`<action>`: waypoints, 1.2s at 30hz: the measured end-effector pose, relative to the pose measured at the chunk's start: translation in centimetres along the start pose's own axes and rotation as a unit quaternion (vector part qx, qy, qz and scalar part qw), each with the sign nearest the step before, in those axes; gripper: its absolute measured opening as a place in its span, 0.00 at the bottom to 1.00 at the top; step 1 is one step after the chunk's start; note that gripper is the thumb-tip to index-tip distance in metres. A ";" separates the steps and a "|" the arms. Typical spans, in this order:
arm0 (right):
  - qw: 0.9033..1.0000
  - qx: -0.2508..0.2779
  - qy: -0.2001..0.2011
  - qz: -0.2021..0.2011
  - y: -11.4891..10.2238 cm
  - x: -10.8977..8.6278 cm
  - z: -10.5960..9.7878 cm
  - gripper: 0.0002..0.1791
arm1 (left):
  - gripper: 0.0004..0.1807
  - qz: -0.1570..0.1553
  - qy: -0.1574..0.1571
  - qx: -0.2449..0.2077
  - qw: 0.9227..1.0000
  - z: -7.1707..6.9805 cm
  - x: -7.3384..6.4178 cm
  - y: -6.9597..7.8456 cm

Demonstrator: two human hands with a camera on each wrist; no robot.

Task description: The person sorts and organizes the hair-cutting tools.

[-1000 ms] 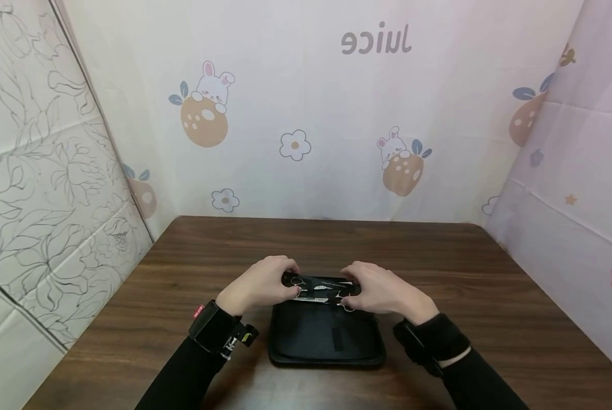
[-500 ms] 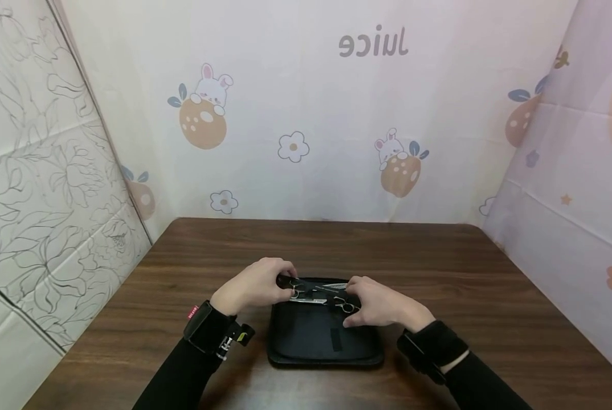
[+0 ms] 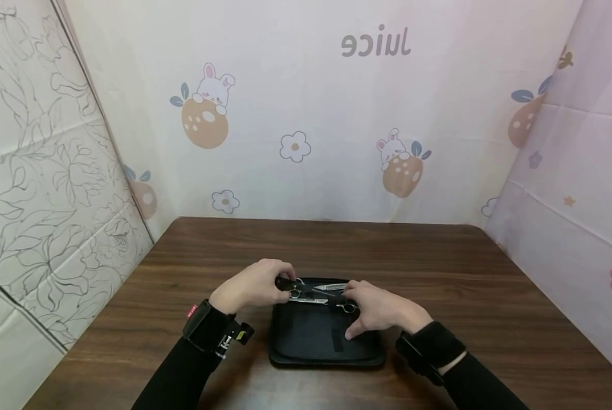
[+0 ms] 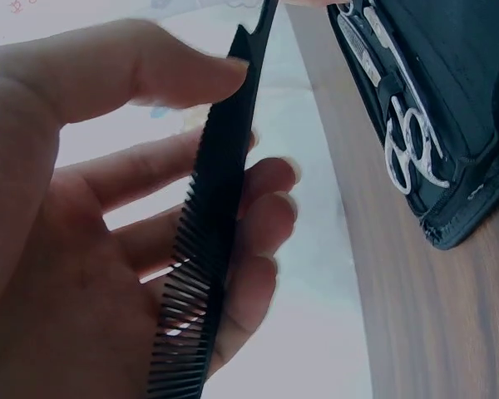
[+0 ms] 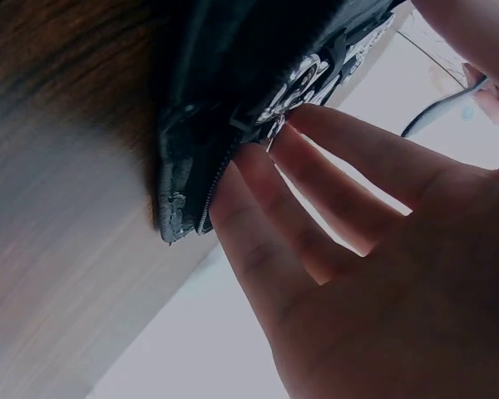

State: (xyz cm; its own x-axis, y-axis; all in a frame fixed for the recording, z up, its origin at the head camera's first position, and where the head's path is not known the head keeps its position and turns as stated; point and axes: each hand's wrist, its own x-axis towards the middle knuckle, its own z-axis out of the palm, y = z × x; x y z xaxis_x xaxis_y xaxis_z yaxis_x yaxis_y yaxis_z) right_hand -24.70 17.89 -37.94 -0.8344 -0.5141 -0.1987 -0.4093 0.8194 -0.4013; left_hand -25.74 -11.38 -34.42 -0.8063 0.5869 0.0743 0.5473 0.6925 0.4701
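My left hand (image 3: 255, 285) pinches a black tail comb (image 4: 220, 166) between thumb and fingers, its teeth facing the palm in the left wrist view. The comb is over the far part of an open black zip case (image 3: 308, 336). My right hand (image 3: 383, 307) reaches over the case's right side, thumb above the near panel. In the right wrist view its fairly straight fingers (image 5: 258, 241) touch the zipped edge, beside metal scissor handles (image 5: 295, 87). Hair scissors (image 4: 412, 150) sit strapped inside the case, partly hidden by the comb and hands in the head view.
The case lies on a dark wood-grain table (image 3: 224, 239). A printed cloth backdrop (image 3: 306, 85) hangs behind the table, with more patterned cloth along the left and right sides. A camera band (image 3: 213, 330) is on each wrist.
My right hand has let go of the comb's right end and shifted nearer, with its thumb spread toward the near panel. The left hand has moved slightly left, still holding the comb.
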 end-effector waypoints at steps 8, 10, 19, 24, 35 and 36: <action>1.000 -0.019 0.003 0.009 -0.3 0.3 0.0 0.43 | 0.15 -0.015 -0.029 -0.016 0.999 -0.3 -0.6 -0.6; 1.000 -0.022 0.003 0.011 -0.4 0.4 0.0 0.44 | 0.15 -0.022 -0.033 -0.017 0.999 -0.2 -0.9 -0.9; 0.999 -0.035 -0.002 0.022 -0.7 0.3 0.3 0.44 | 0.14 -0.017 -0.034 -0.023 0.999 0.1 -1.7 -2.0; 0.999 -0.040 0.000 0.017 -0.7 0.3 0.3 0.44 | 0.13 -0.002 -0.031 -0.008 0.999 0.0 -2.1 -2.4; 0.999 -0.045 0.002 0.019 -0.5 0.4 0.5 0.44 | 0.13 -0.004 -0.042 -0.020 0.999 -0.2 -3.1 -2.2; 0.999 -0.045 0.001 0.019 -0.5 0.4 0.5 0.44 | 0.13 -0.004 -0.043 -0.022 0.999 -0.2 -3.2 -2.1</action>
State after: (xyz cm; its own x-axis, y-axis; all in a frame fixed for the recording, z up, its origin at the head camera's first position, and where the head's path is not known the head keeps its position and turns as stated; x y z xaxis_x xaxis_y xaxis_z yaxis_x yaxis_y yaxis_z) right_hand -24.60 17.14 -38.27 -0.8507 -0.4818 -0.2103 -0.4091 0.8580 -0.3106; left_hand -24.40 -14.79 -35.51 -0.7872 0.6166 -0.0040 0.5295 0.6793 0.5081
